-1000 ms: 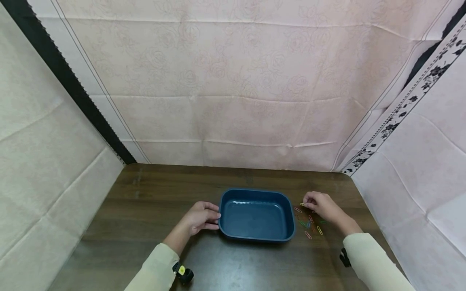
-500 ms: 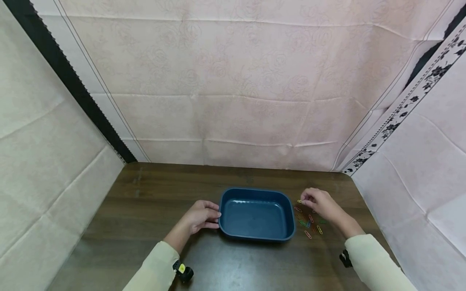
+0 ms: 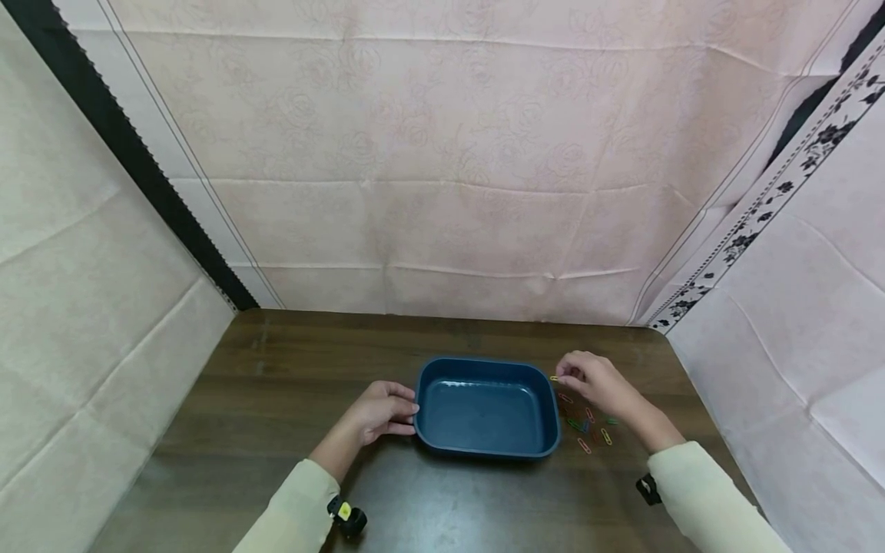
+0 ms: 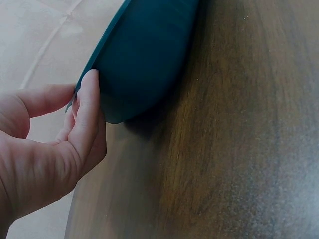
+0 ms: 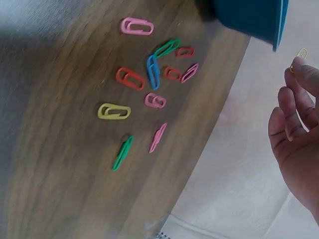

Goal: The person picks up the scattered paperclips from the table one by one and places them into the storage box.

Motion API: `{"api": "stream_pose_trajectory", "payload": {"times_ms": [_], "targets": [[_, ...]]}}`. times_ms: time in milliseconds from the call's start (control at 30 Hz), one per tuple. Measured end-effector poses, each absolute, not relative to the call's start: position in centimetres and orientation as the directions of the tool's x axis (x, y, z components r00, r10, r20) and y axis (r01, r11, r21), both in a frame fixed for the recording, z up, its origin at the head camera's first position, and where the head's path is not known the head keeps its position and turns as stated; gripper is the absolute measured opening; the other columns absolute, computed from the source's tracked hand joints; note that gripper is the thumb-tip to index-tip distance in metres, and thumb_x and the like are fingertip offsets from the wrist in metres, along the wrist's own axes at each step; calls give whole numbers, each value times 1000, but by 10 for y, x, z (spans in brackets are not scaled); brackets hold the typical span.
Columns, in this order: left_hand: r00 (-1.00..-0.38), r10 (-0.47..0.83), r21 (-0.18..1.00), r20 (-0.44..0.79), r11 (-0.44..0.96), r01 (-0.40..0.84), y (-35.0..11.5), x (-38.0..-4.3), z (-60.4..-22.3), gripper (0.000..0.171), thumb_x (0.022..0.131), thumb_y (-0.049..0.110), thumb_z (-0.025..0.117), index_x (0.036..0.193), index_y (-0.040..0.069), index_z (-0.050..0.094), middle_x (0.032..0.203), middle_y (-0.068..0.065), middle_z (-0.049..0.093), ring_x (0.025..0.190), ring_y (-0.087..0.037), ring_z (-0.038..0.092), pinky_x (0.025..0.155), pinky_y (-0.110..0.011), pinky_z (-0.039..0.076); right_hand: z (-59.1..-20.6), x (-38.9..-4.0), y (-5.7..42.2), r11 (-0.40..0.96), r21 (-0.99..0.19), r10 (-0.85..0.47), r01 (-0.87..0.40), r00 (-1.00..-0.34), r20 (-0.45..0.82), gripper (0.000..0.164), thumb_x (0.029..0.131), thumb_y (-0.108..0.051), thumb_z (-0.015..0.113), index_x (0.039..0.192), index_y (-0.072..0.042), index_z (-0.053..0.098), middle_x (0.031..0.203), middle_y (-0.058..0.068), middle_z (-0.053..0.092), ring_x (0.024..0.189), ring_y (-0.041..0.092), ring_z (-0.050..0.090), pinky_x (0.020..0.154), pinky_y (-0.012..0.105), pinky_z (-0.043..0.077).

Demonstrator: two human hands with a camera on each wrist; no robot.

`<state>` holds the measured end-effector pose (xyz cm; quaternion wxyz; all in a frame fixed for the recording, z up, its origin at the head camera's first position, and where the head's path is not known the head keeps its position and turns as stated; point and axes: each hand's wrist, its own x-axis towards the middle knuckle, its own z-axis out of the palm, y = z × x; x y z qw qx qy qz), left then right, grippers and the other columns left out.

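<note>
A dark blue rectangular plastic tray (image 3: 487,411) stands on the wooden table, with nothing inside it in the head view. My left hand (image 3: 383,412) holds its left rim; in the left wrist view the thumb and fingers (image 4: 88,97) lie on either side of the tray's edge (image 4: 144,55). Between thumb and fingertip, my right hand (image 3: 598,380) pinches a yellow paper clip (image 5: 302,53), raised beside the tray's upper right corner. Below that hand, several paper clips in pink, red, green, blue and yellow lie scattered, among them a yellow one (image 5: 114,111) and a blue one (image 5: 153,72).
The brown wooden table (image 3: 276,430) ends at a pale patterned cloth (image 3: 442,192) hung behind it. More pale cloth hangs at the left (image 3: 104,346) and right (image 3: 781,346). Each sleeved forearm carries a small black device (image 3: 349,518) at the wrist.
My right hand has moved left and up from among the clips to the tray's right edge, carrying the yellow paper clip. The left hand and the tray have stayed in place.
</note>
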<state>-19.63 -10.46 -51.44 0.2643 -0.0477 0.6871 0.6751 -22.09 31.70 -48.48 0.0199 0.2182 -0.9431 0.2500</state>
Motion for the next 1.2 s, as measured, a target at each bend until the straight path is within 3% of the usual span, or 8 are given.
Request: {"api": "stream_pose_trajectory", "payload": {"times_ms": [467,900,1200], "targets": [[-854,299,903,-425,82,-421,-105,-196,-514,32,99,1,64,128,-10,56,98,-17,64,82,-21,67,78,-39,66,-479,-219,283,695,-446,-545,-565,-817,186,7,96,-13,73,95,-19,69,90,-11,63,82,5,54,69,23,53],[-853,293,900,-432,82,-428,-105,-197,-513,32,99,1,64,128,-10,56,99,-18,64,81,-20,67,77,-39,67,-478,-222,255,672,-456,-608,-584,-786,110,5,100,-21,69,97,-17,69,90,-11,61,84,7,53,71,23,53],[-852,295,900,-433,83,-428,-105,-197,-514,31,99,2,65,127,-9,56,98,-17,64,81,-20,66,77,-39,67,-479,-222,231,656,-436,-661,-616,-748,63,6,97,-16,72,95,-19,68,91,-12,60,87,8,53,74,23,54]]}}
